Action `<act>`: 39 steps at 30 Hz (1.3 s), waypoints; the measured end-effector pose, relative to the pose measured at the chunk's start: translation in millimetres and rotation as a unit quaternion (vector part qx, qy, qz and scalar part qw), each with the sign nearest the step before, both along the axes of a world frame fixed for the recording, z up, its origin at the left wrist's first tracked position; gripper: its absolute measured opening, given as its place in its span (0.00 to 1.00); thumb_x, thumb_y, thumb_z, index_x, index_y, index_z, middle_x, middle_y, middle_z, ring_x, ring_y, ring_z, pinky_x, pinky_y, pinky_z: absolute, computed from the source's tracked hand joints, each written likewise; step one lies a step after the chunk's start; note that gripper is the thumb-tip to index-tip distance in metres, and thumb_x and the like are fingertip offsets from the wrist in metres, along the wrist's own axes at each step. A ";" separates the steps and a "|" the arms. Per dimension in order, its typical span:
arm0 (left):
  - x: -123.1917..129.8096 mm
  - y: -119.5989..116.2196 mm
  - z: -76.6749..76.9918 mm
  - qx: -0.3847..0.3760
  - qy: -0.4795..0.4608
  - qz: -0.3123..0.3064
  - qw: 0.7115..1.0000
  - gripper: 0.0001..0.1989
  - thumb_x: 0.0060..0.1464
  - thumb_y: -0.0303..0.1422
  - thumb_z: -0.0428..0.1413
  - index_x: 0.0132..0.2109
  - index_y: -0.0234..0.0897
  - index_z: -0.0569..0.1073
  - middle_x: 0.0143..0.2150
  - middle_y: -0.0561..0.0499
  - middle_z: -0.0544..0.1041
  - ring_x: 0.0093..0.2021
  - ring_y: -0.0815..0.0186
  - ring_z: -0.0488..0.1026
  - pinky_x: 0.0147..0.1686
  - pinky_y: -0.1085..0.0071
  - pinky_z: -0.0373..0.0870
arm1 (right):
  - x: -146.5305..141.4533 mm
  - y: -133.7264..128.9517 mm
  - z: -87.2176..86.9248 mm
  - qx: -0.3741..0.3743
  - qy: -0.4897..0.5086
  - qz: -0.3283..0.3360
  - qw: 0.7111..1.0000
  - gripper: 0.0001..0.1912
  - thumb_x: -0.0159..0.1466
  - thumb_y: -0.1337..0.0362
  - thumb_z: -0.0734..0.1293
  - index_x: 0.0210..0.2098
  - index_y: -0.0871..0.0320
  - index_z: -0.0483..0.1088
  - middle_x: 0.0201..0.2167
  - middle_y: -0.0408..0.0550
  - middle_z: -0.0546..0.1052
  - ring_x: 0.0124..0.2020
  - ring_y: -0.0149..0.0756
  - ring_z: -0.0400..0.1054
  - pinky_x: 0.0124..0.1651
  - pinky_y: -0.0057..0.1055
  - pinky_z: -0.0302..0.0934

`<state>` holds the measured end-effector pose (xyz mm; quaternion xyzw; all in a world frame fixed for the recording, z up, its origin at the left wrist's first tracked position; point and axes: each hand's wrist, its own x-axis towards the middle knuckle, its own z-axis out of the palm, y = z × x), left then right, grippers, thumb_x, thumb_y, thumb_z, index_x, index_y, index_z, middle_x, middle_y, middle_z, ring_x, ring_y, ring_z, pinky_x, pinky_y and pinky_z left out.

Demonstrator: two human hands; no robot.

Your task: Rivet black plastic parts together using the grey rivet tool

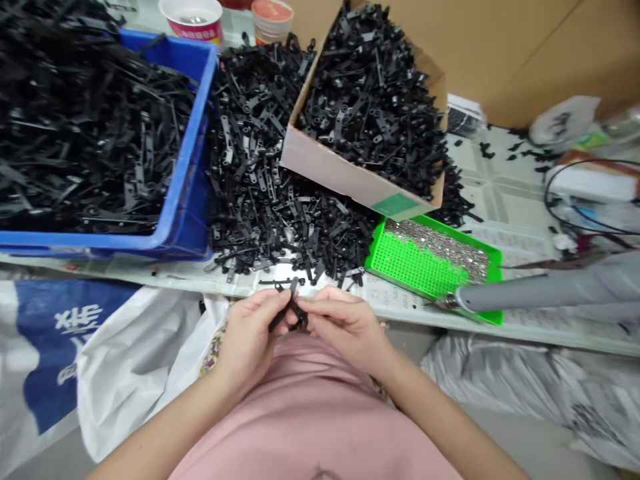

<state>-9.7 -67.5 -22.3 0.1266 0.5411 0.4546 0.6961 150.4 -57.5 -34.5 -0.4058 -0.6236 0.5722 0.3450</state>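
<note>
Both hands meet in front of my body at the table's near edge. My left hand [257,332] is closed on black plastic parts [281,316], slim and lever-like, which stick out between thumb and fingers. Against the same parts, my right hand [345,327] has its thumb and index finger pinched together; whatever is between those fingertips is too small to make out. Just beyond the hands lies a heap of similar black parts [260,180]. A green perforated tray [410,260] with many small silvery metal pieces [450,247] stands to the right of my right hand.
On the left stands a blue crate [187,173] full of black parts. A cardboard box [330,170], heaped with more, sits behind the tray. A grey-handled tool [525,293] reaches over the tray from the right. Two tubs [195,20] stand at the back. White sacks [135,353] hang below the edge.
</note>
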 end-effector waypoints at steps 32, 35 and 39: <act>13.0 13.4 -16.9 0.093 0.169 -0.216 0.957 0.11 0.49 0.38 0.58 0.26 0.35 0.78 0.19 0.52 0.72 0.20 0.71 0.62 0.20 0.76 0.54 | 54.3 57.7 11.2 0.414 -0.380 0.075 0.824 0.10 0.65 0.68 0.59 0.39 0.56 0.72 0.40 0.49 0.73 0.44 0.38 0.63 0.36 0.30 0.59; 11.4 16.8 -5.7 0.126 0.160 -0.243 0.949 0.11 0.50 0.38 0.58 0.27 0.36 0.78 0.19 0.53 0.72 0.22 0.70 0.64 0.24 0.75 0.58 | 53.8 55.3 24.2 0.321 -0.277 0.094 0.901 0.10 0.66 0.67 0.59 0.42 0.58 0.71 0.34 0.49 0.74 0.36 0.33 0.66 0.37 0.30 0.61; 11.8 22.1 7.7 0.146 0.140 -0.268 0.942 0.11 0.49 0.36 0.58 0.25 0.36 0.78 0.20 0.52 0.72 0.23 0.69 0.65 0.25 0.74 0.60 | 47.5 49.7 37.5 0.241 -0.184 0.126 0.945 0.11 0.66 0.68 0.59 0.41 0.57 0.73 0.34 0.48 0.73 0.35 0.30 0.66 0.35 0.28 0.62</act>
